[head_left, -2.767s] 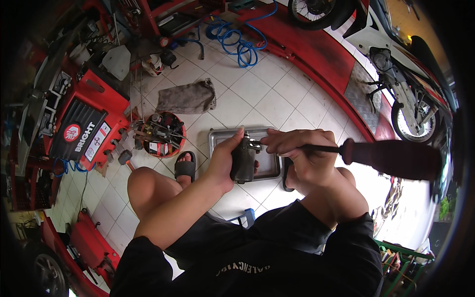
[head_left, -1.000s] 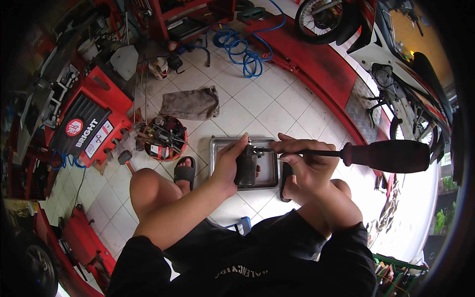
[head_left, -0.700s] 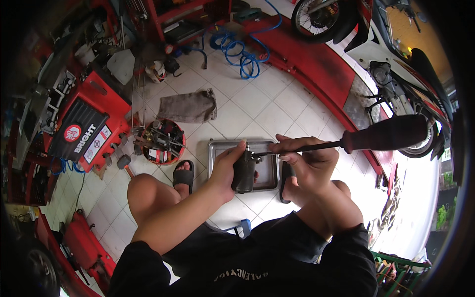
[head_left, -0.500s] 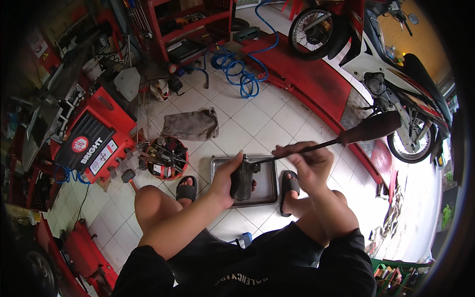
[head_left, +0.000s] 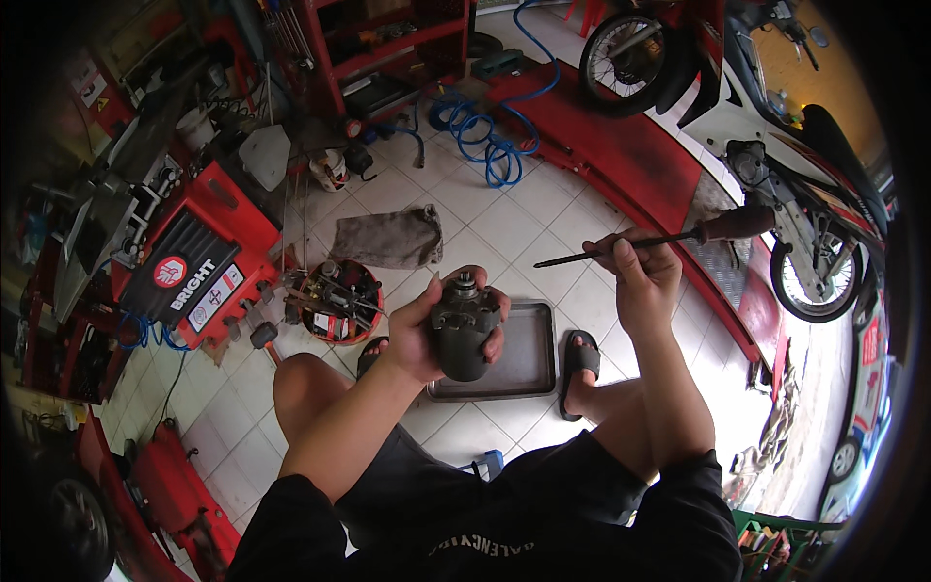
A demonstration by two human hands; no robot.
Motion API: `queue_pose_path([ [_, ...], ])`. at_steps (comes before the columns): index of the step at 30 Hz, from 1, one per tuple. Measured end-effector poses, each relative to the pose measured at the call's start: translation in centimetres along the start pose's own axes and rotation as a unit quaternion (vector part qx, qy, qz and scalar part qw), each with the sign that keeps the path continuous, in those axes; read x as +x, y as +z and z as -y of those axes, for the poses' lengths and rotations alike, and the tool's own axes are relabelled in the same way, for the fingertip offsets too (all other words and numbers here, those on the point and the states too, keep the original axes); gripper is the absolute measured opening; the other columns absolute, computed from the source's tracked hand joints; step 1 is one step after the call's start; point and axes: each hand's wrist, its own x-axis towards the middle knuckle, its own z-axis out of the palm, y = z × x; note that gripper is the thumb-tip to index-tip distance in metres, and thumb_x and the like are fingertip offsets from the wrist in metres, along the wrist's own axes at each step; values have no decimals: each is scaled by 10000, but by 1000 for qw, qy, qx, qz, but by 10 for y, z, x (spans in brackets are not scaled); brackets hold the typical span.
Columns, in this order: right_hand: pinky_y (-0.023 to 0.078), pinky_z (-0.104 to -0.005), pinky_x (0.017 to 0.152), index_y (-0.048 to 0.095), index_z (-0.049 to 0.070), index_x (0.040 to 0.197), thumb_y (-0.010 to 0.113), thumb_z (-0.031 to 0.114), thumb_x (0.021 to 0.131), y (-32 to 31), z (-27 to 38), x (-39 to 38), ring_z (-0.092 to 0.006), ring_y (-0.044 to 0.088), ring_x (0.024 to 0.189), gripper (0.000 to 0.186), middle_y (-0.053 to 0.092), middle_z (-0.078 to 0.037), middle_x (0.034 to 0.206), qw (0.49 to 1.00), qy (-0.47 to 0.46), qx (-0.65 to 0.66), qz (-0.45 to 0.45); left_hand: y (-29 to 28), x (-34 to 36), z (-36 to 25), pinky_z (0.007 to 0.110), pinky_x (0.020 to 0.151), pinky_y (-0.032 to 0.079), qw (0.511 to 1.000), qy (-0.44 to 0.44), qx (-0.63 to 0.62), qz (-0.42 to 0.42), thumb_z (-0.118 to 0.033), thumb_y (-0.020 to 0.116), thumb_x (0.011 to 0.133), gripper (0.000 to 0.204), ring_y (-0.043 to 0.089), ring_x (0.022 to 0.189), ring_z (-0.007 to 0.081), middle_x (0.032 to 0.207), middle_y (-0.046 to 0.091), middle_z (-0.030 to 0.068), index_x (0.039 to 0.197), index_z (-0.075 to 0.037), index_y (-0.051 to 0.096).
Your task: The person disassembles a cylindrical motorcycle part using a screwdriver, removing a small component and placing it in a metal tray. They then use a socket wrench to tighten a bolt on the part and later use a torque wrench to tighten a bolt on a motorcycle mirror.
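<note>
Above a shallow metal tray [head_left: 529,354] with rounded corners, my left hand [head_left: 419,335] curled snugly around a matte, dark cylindrical motor housing [head_left: 464,341], its lobed end and bright metal shaft facing upward; my right hand [head_left: 648,276] pinched a screwdriver [head_left: 739,224] by its slim dark shank between thumb and fingers, the tip apart from the housing; leftward, a round red tub [head_left: 364,332] held jumbled metal tools, near a creased, stained grey rag [head_left: 388,238].

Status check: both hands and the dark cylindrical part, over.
Left hand gripping dark cylindrical metal part. Right hand holding dark-handled screwdriver, clear of part. Nothing visible between them.
</note>
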Motion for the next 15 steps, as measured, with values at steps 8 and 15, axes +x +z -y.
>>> queue_pose_path([
  [8, 622, -396, 814, 596, -28, 1024, 664, 96, 982, 13, -5, 0, -308, 751, 908, 147, 715, -163, 917, 996, 46, -47, 61, 12, -5, 1, 422, 695, 556, 992, -35, 31, 115, -538, 682, 909, 666, 680, 791, 358, 1096, 588, 269, 1270, -35, 435],
  [15, 617, -339, 731, 645, -97, 998, 711, 110, 960, 10, -30, 7, -229, 735, 791, 221, 725, -157, 851, 955, 234, -116, 138, -2, 3, 11, 462, 730, 528, 989, 17, 46, -142, -492, 534, 1004, 565, 666, 793, 347, 1116, 639, 211, 1351, -48, 495],
])
